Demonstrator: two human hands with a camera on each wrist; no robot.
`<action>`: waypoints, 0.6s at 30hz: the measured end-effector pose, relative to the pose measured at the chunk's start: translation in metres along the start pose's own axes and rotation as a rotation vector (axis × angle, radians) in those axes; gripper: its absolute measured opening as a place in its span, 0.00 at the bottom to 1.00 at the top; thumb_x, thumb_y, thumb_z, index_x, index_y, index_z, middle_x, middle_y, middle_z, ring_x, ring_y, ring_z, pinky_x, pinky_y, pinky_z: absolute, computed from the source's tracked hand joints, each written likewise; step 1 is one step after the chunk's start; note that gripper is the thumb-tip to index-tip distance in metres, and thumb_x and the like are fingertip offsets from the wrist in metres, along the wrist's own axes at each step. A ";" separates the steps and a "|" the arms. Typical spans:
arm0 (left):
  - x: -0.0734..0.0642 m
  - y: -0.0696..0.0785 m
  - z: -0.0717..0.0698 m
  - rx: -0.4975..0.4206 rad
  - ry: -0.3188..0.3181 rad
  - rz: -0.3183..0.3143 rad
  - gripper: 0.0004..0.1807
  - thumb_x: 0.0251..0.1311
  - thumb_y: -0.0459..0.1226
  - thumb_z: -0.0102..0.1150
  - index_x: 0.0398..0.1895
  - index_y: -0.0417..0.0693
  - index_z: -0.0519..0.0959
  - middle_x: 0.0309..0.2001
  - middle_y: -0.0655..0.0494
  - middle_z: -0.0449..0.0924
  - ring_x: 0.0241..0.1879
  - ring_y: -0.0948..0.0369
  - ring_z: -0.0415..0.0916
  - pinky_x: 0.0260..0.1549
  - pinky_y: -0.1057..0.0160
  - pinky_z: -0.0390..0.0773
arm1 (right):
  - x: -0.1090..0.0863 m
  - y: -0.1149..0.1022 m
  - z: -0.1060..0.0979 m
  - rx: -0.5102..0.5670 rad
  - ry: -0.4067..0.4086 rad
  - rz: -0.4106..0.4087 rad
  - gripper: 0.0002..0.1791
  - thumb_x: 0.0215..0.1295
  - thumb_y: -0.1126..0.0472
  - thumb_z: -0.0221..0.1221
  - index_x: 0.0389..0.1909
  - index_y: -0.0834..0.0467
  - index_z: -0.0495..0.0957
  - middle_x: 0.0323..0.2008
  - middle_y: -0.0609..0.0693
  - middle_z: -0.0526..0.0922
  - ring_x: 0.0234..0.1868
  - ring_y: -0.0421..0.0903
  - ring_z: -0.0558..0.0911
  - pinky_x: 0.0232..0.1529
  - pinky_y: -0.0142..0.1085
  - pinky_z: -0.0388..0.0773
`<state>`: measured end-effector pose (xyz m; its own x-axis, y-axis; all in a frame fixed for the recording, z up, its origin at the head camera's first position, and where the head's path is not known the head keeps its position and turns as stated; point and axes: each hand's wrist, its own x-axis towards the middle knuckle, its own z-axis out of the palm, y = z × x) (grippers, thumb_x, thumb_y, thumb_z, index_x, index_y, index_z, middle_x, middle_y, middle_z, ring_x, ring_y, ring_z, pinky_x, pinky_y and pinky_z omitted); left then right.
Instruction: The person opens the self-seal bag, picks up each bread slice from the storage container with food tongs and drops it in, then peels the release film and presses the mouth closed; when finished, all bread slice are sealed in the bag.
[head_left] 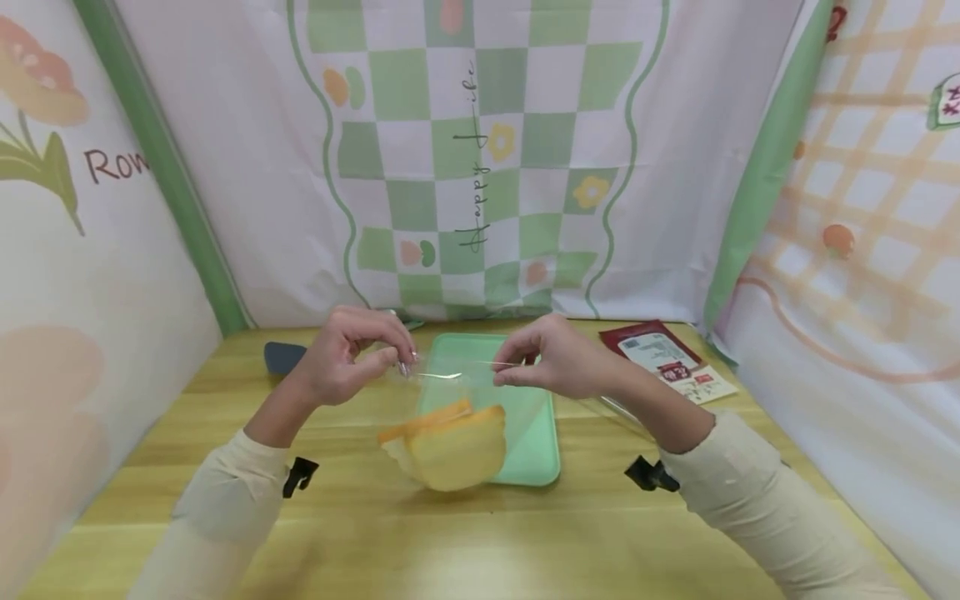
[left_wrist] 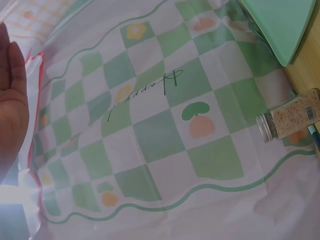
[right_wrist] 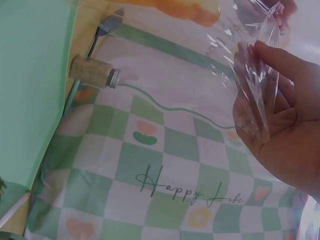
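Between my two hands hangs a clear plastic bag (head_left: 442,375) holding slices of bread (head_left: 457,450) with orange-brown crusts. My left hand (head_left: 356,354) pinches one side of the bag's upper edge in the head view. The opposite side of that edge is between the fingertips of my right hand (head_left: 551,358). In the right wrist view, crinkled film of the bag (right_wrist: 257,85) lies against the right hand (right_wrist: 280,110), and the bread (right_wrist: 185,10) shows at the top. Only part of the left hand (left_wrist: 12,100) enters the left wrist view.
Behind the bread lies a light green tray (head_left: 532,450) on the wooden table (head_left: 600,542). A dark utensil head (head_left: 285,357) is at the left, and a red and white packet (head_left: 663,362) at the right. A jar of pale granules (right_wrist: 92,71) shows near the patterned cloth (right_wrist: 165,160).
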<state>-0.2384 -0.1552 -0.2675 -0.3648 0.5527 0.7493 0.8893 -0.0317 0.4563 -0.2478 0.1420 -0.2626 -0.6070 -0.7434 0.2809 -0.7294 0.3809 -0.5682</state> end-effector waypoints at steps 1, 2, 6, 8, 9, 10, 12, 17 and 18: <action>0.000 0.001 -0.001 0.017 0.006 -0.008 0.12 0.55 0.21 0.56 0.23 0.43 0.83 0.27 0.54 0.84 0.27 0.59 0.80 0.26 0.66 0.78 | 0.000 -0.001 -0.001 0.002 0.013 0.004 0.02 0.63 0.60 0.67 0.34 0.54 0.87 0.32 0.42 0.87 0.32 0.38 0.84 0.34 0.37 0.83; 0.000 0.001 -0.001 0.042 0.014 -0.018 0.11 0.55 0.22 0.59 0.23 0.44 0.83 0.27 0.55 0.84 0.27 0.60 0.79 0.26 0.67 0.77 | 0.000 -0.002 -0.002 -0.003 0.028 0.005 0.02 0.63 0.61 0.67 0.35 0.54 0.87 0.32 0.42 0.87 0.32 0.38 0.84 0.33 0.37 0.82; -0.001 0.006 0.000 0.195 0.054 -0.076 0.11 0.50 0.24 0.72 0.23 0.49 0.83 0.25 0.60 0.83 0.23 0.65 0.76 0.23 0.70 0.75 | -0.001 -0.008 -0.006 -0.055 0.081 -0.013 0.02 0.63 0.61 0.67 0.35 0.54 0.87 0.33 0.41 0.87 0.34 0.37 0.84 0.32 0.35 0.81; -0.002 0.009 0.000 0.249 0.062 -0.099 0.11 0.49 0.25 0.73 0.25 0.49 0.83 0.25 0.61 0.82 0.23 0.66 0.76 0.25 0.71 0.77 | -0.003 -0.010 -0.009 -0.085 0.102 -0.052 0.02 0.62 0.62 0.68 0.35 0.54 0.87 0.33 0.40 0.87 0.33 0.36 0.84 0.30 0.34 0.81; -0.003 0.011 0.000 0.268 0.062 -0.103 0.11 0.48 0.25 0.74 0.26 0.48 0.83 0.25 0.60 0.83 0.24 0.66 0.77 0.25 0.71 0.77 | -0.004 -0.011 -0.010 -0.106 0.109 -0.078 0.02 0.61 0.61 0.68 0.35 0.54 0.87 0.33 0.40 0.88 0.34 0.35 0.84 0.30 0.34 0.81; -0.003 0.013 0.000 0.277 0.059 -0.105 0.10 0.48 0.25 0.74 0.26 0.48 0.83 0.26 0.60 0.83 0.24 0.66 0.77 0.25 0.71 0.77 | -0.005 -0.012 -0.012 -0.134 0.113 -0.110 0.03 0.61 0.61 0.69 0.35 0.53 0.87 0.33 0.40 0.88 0.33 0.34 0.83 0.30 0.33 0.81; -0.004 0.017 -0.001 0.289 0.058 -0.096 0.11 0.47 0.23 0.74 0.28 0.47 0.84 0.27 0.59 0.84 0.26 0.66 0.78 0.26 0.72 0.78 | -0.008 -0.010 -0.014 -0.201 0.117 -0.191 0.04 0.60 0.62 0.69 0.36 0.53 0.87 0.33 0.40 0.88 0.33 0.33 0.83 0.30 0.32 0.80; -0.008 0.024 -0.002 0.309 0.087 -0.023 0.13 0.43 0.22 0.75 0.27 0.46 0.85 0.29 0.57 0.85 0.28 0.66 0.80 0.27 0.72 0.77 | -0.019 0.001 -0.015 -0.323 0.108 -0.366 0.09 0.59 0.68 0.68 0.40 0.55 0.86 0.35 0.42 0.88 0.33 0.33 0.84 0.30 0.28 0.80; -0.009 0.025 -0.001 0.319 0.093 -0.005 0.13 0.42 0.22 0.75 0.27 0.46 0.85 0.29 0.57 0.86 0.28 0.66 0.80 0.27 0.72 0.77 | -0.021 0.004 -0.015 -0.331 0.109 -0.383 0.10 0.59 0.68 0.68 0.40 0.55 0.86 0.36 0.42 0.88 0.33 0.33 0.84 0.29 0.27 0.79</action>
<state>-0.2130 -0.1618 -0.2621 -0.3802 0.4735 0.7945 0.9235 0.2416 0.2979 -0.2428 0.1673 -0.2597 -0.2929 -0.8087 0.5101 -0.9559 0.2587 -0.1388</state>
